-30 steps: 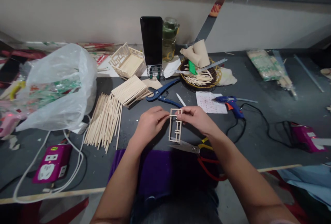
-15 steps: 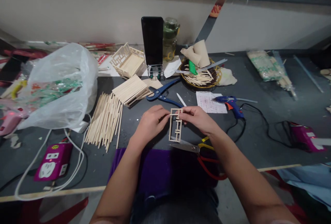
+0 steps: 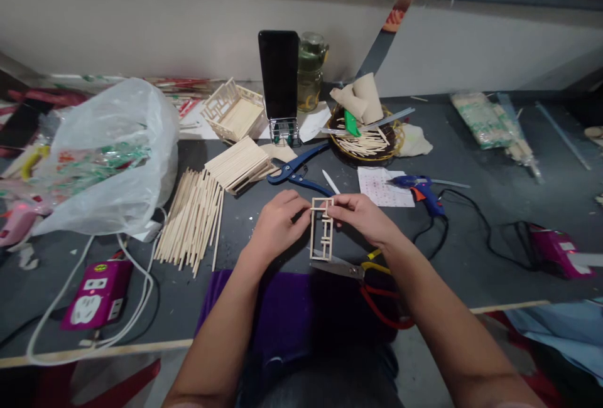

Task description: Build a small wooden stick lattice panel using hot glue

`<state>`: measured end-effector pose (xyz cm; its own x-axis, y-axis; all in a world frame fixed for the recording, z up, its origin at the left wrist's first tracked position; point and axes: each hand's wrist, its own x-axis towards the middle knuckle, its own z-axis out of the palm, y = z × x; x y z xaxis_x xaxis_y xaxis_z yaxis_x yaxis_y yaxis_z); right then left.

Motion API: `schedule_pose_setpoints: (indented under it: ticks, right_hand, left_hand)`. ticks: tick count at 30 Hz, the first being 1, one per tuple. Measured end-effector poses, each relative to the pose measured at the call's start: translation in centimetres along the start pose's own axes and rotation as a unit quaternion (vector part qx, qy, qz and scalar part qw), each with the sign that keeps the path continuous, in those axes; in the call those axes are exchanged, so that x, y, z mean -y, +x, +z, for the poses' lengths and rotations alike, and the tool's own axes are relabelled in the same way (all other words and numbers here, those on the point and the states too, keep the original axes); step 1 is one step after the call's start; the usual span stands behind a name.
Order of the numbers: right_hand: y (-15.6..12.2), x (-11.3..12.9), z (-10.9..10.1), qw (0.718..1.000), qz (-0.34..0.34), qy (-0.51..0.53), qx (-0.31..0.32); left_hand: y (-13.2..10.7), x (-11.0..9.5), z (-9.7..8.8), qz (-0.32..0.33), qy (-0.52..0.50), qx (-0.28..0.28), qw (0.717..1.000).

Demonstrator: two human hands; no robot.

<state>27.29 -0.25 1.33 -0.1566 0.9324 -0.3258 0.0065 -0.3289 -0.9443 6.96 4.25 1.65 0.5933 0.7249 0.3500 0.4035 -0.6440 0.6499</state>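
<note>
Between my two hands is a small rectangular stick frame (image 3: 313, 238) with short inner crosspieces, held above the table. My left hand (image 3: 277, 223) pinches its upper left side with thumb and forefinger. On the upper right side, the fingers of my right hand (image 3: 360, 214) are closed on the frame. Just below it lie scissors (image 3: 346, 268) with red and yellow handles, partly behind my right forearm. Left of my hands is a spread of loose wooden sticks (image 3: 191, 220), with a stack of glued sticks (image 3: 238, 163) behind it.
Behind are blue cutters (image 3: 294, 172), a white pen (image 3: 330, 182), a phone (image 3: 279, 75) on a stand, a stick box (image 3: 235, 110) and a basket (image 3: 365, 158) of stick pieces. A glue gun (image 3: 419, 189) with its cord lies right. A plastic bag (image 3: 113, 201) and purple power strip (image 3: 98, 295) sit left.
The stick frame has shifted very slightly and its lower end now shows a little squarer to me. Both hands keep their hold on it.
</note>
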Motion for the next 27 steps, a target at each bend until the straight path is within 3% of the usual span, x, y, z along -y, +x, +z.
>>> schedule_pose_setpoints:
  ticks: [27]
  right_hand:
    - [-0.29,0.54,0.05,1.000,0.003,-0.003,-0.028]
  left_hand:
    - [0.00,0.20,0.18,0.042,-0.024,-0.046,0.998]
